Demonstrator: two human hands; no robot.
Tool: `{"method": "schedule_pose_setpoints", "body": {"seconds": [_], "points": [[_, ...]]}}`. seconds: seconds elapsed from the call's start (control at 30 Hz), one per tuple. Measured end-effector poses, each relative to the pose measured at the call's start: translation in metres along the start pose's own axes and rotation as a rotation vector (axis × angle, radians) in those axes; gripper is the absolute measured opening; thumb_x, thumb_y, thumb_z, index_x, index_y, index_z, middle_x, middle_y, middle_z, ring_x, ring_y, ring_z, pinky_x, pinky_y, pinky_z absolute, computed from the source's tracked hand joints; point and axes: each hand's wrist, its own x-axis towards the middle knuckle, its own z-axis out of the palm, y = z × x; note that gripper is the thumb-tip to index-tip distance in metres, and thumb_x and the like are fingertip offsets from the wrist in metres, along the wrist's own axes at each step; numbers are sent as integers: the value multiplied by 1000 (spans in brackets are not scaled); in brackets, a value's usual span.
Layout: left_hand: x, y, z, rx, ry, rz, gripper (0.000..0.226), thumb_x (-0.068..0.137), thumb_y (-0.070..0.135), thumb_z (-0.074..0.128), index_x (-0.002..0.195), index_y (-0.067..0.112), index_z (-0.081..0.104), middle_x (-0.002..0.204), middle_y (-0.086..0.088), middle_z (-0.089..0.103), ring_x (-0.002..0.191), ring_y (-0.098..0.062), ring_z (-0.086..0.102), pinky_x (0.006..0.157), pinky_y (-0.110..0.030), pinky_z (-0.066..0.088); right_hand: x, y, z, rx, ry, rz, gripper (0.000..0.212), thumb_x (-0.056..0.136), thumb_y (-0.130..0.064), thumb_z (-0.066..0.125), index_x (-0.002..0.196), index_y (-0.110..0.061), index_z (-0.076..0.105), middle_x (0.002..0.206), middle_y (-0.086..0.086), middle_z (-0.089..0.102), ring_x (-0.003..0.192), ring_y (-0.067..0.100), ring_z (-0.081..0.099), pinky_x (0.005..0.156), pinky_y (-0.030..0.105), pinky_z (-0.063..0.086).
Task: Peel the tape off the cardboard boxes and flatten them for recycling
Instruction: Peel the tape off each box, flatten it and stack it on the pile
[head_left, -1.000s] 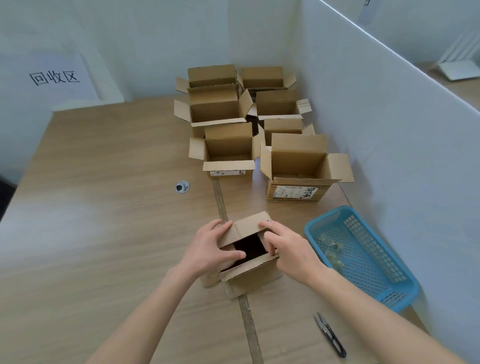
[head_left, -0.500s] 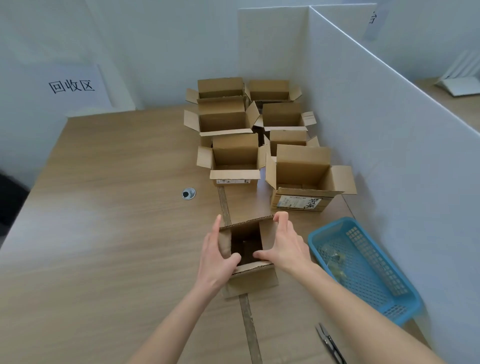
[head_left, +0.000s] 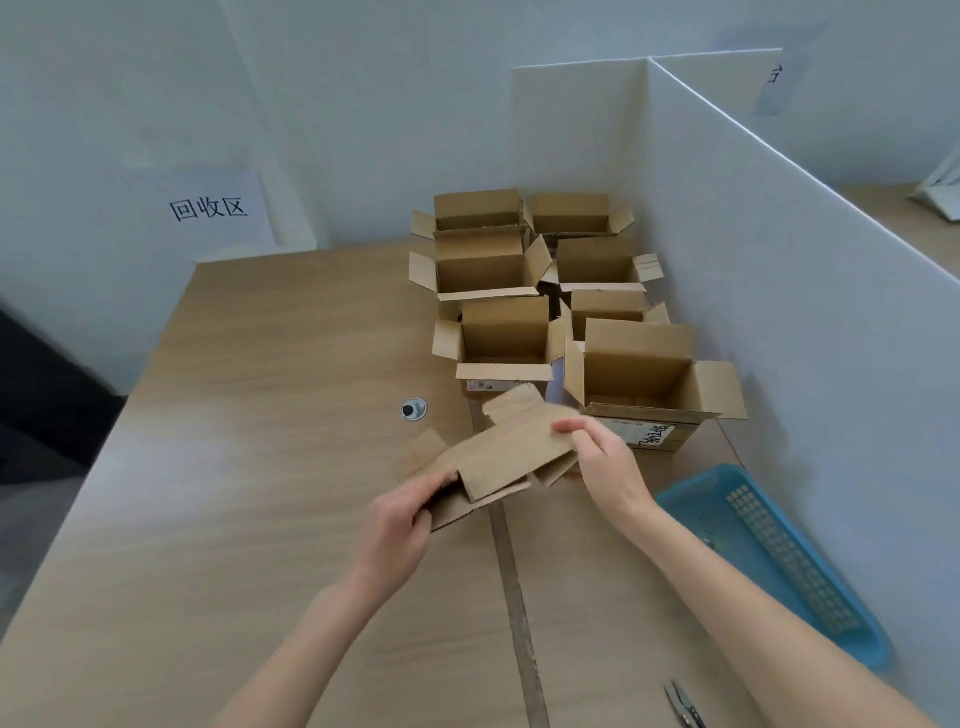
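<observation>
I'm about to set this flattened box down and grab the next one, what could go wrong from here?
The flattened brown cardboard box is held only at its ends by the left hand and right hand, so it may spring back open. Swinging it forward could knock the nearest open cardboard box. The black snips lie near your right forearm.

Soft, even daylight fills my workspace, cool and bluish on the white partition (head_left: 810, 291) at right and the wall at upper left. A pale sheen washes the wooden table (head_left: 218, 467) at left centre. Shadows stay faint and soft-edged beneath my forearms and inside the open boxes (head_left: 488, 270). The flattened cardboard (head_left: 498, 452) I hold smears with motion blur, as do my fingers (head_left: 571, 427). Wide-angle distortion bends straight lines toward the frame edges.
</observation>
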Motion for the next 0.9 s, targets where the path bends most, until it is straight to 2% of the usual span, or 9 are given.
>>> {"method": "schedule_pose_setpoints", "body": {"seconds": [0.1,0.27,0.37,0.47,0.57,0.63,0.73,0.8,0.9], "points": [[-31,-23,3,172,-144,125,55,80,-11,51,126,13,72,129,3,69,123,-16,63,102,-34,52,-21,38,7,-76,45,130,4,98,-36,60,102,-37,63,107,-5,68,82,16,71,69,40,64],[-92,-52,37,278,-523,52,51,87,5,58,136,17,65,143,3,60,133,-18,56,112,-29,41,-57,118,17,-332,-201,339,63,87,-15,62,134,-49,38,89,3,71,64,20,72,63,39,62],[-113,-62,53,371,-668,-83,51,104,40,41,154,29,41,157,13,41,144,-6,35,121,-26,21,-64,147,25,-727,-245,297,60,90,-36,60,137,-50,26,88,1,68,75,21,68,65,38,57],[-105,-69,69,385,-567,-174,59,107,47,34,161,25,22,143,9,50,131,-11,45,110,-32,36,-49,160,36,-995,-117,127,42,90,-61,58,120,-34,45,117,-2,46,99,21,58,77,37,54],[-84,-77,85,428,-462,-271,60,106,47,39,158,18,30,133,2,50,122,-18,49,100,-34,43,-25,161,57,-960,-100,-10,59,84,-65,65,125,-26,47,151,1,30,129,23,48,94,41,52],[-71,-85,93,492,-394,-272,49,104,48,45,142,18,53,133,-2,47,123,-22,49,98,-36,44,-8,163,71,-949,-109,-93,78,83,-67,66,144,-30,35,167,1,5,148,25,26,114,46,39],[-54,-97,102,518,-301,-230,34,99,53,53,105,22,64,159,-7,35,149,-28,29,120,-45,29,15,165,87,-1062,-248,-289,93,88,-76,47,160,-37,4,167,0,-22,154,18,-20,127,49,5],[-44,-107,109,513,-342,-259,36,98,62,47,97,26,54,168,-2,20,156,-20,11,126,-45,12,24,170,94,-1070,-330,-300,86,91,-80,31,160,-40,-2,166,-1,-25,152,16,-26,126,48,-2],[-38,-117,119,571,-296,-247,56,94,70,42,119,22,57,165,-3,30,154,-21,22,126,-48,15,28,180,104,-1076,-249,-286,79,91,-82,20,159,-43,12,170,2,-10,156,19,-13,126,49,-1]]}}
